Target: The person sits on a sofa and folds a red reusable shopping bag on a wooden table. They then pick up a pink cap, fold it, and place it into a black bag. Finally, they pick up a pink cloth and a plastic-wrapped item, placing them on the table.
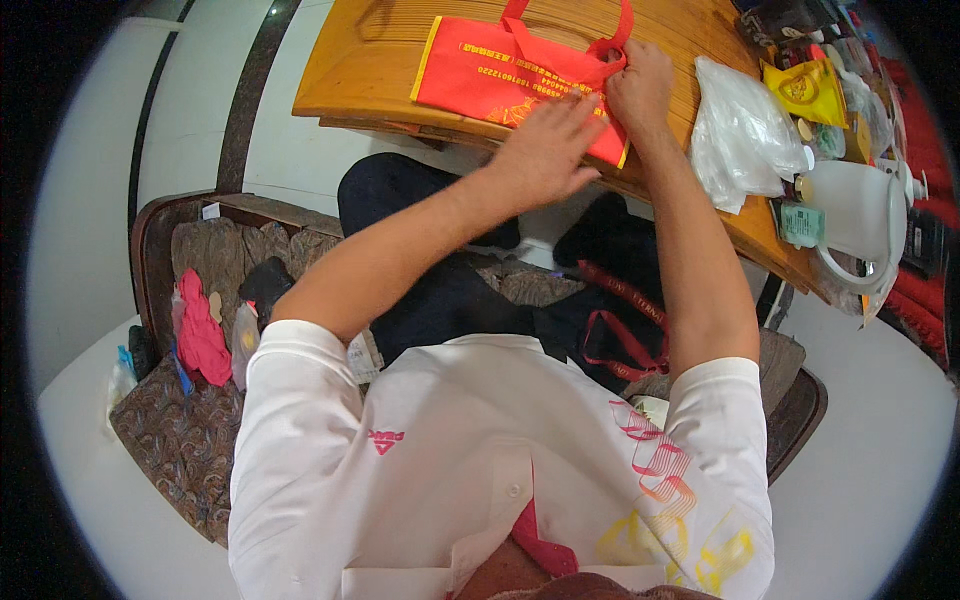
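Observation:
A red non-woven bag (465, 71) with yellow edging, a yellow print and red handles lies flat near the wooden table's front edge. My left hand (551, 146) rests over its front right part, palm down with the fingers apart, and hides some of the printed writing. At the bag's right end my right hand (641, 82) is closed on the red handle strap, close to the bag's edge. One handle (514, 11) runs up out of view at the top.
On the table (360, 75), to the right, lie a clear plastic bag (739, 135), a yellow packet (806, 90), a white plastic jug (847, 202) and a small green-labelled container (801, 223). Below is a patterned sofa (180, 435) with a pink cloth (202, 330). A red ribbon (622, 292) lies by my legs.

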`<state>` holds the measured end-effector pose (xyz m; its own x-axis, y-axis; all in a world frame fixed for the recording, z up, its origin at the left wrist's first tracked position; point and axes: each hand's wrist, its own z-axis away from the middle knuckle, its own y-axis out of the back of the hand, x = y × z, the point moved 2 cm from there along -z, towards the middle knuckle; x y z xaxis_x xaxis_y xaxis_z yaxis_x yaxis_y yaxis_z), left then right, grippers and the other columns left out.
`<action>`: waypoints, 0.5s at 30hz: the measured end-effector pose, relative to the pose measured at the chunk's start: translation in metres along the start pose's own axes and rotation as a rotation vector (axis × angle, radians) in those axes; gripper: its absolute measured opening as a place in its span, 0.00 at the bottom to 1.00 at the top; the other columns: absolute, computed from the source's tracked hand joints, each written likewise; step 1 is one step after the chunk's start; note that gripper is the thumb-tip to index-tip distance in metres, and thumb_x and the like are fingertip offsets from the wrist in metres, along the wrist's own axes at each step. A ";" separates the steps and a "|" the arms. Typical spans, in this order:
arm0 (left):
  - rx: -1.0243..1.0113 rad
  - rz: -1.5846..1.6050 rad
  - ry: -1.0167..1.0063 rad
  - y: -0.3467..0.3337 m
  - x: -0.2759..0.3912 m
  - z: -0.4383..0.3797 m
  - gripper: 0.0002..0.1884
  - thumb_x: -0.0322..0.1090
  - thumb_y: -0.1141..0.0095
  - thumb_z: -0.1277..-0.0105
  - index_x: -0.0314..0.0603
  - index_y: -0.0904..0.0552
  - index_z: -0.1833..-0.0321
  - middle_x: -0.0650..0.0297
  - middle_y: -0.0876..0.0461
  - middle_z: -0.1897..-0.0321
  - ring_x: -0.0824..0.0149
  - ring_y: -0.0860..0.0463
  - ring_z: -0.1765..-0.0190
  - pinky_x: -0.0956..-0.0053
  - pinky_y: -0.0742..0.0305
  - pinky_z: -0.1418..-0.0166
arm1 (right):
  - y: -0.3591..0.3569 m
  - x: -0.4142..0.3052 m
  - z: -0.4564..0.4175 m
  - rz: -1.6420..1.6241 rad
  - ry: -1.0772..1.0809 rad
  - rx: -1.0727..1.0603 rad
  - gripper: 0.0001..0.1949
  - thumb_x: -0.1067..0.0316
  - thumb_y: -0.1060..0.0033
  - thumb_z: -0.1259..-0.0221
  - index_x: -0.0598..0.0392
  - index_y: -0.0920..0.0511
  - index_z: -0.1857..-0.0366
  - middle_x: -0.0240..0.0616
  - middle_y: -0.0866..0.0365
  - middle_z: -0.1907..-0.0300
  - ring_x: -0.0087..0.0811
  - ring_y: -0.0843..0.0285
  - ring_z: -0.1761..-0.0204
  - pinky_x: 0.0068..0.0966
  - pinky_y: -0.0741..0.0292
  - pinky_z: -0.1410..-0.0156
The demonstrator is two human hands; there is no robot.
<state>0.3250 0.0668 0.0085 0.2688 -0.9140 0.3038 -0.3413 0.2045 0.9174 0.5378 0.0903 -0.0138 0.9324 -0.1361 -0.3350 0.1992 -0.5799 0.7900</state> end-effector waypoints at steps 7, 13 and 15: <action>-0.006 -0.105 0.012 -0.013 0.017 -0.009 0.41 0.62 0.38 0.28 0.43 0.29 0.20 0.41 0.37 0.17 0.42 0.41 0.14 0.45 0.47 0.13 | 0.003 0.000 0.003 0.038 -0.015 0.014 0.13 0.70 0.32 0.50 0.52 0.14 0.58 0.48 0.16 0.56 0.57 0.20 0.51 0.54 0.23 0.46; -0.126 -0.171 0.185 0.004 -0.041 0.005 0.43 0.68 0.44 0.27 0.43 0.28 0.19 0.49 0.36 0.16 0.45 0.41 0.14 0.43 0.49 0.12 | 0.001 -0.001 0.001 0.019 -0.003 0.027 0.12 0.67 0.31 0.47 0.51 0.13 0.57 0.48 0.16 0.57 0.56 0.20 0.52 0.52 0.23 0.47; -0.086 -0.274 0.209 0.014 -0.067 0.013 0.43 0.68 0.45 0.26 0.43 0.28 0.19 0.49 0.36 0.16 0.44 0.41 0.14 0.43 0.49 0.12 | 0.003 -0.003 0.001 0.049 0.022 0.020 0.12 0.67 0.32 0.47 0.51 0.13 0.58 0.48 0.16 0.58 0.56 0.21 0.51 0.52 0.24 0.47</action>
<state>0.2908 0.1268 -0.0026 0.5212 -0.8496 0.0810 -0.1560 -0.0016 0.9878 0.5359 0.0883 -0.0107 0.9474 -0.1470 -0.2844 0.1472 -0.5888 0.7948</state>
